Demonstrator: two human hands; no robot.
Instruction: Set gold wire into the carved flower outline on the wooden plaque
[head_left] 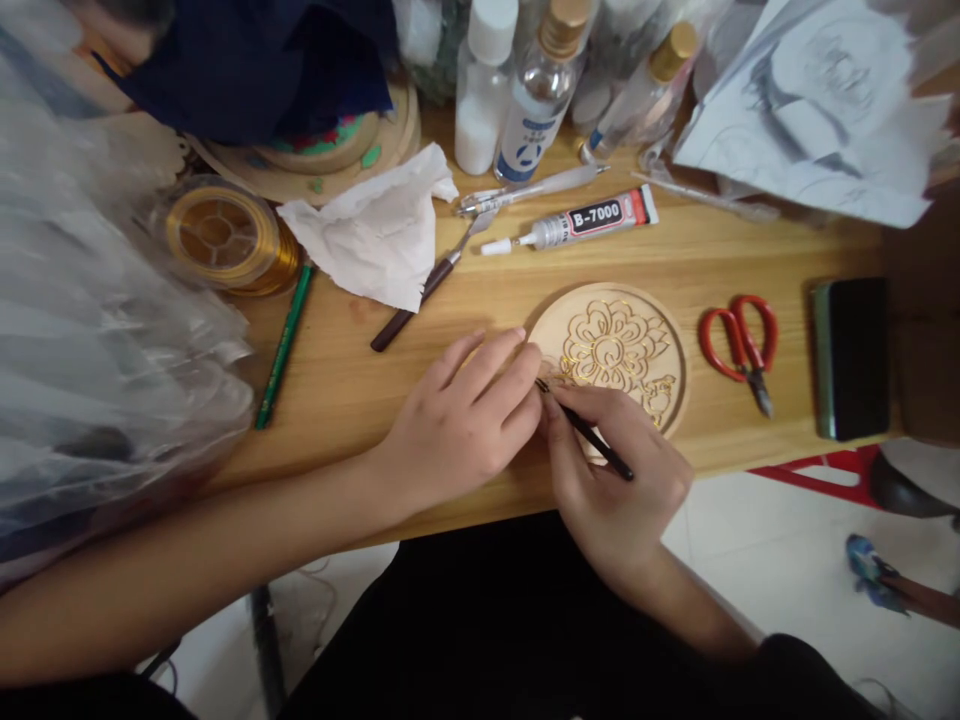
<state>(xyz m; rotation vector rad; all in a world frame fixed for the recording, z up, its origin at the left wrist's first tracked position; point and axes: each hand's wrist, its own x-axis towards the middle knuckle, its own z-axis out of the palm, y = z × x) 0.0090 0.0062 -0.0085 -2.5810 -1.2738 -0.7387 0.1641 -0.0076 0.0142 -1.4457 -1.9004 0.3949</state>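
Note:
A round wooden plate [670, 345] with a carved flower outlined in gold wire lies near the table's front edge. My right hand [615, 480] pinches a thin dark tool [589, 433], its tip at the plate's left rim. My left hand [469, 420] rests on the table beside the plate, fingers together and stretched toward the tool's tip, touching the rim there.
Red scissors [739, 345] and a black phone [855, 355] lie right of the plate. Behind it are a B-7000 glue tube [581, 220], bottles [540, 90], a dark-handled spatula [427, 285], a crumpled tissue [379, 235], a gold wire spool [221, 235], a green pencil [283, 345] and plastic bags [82, 330].

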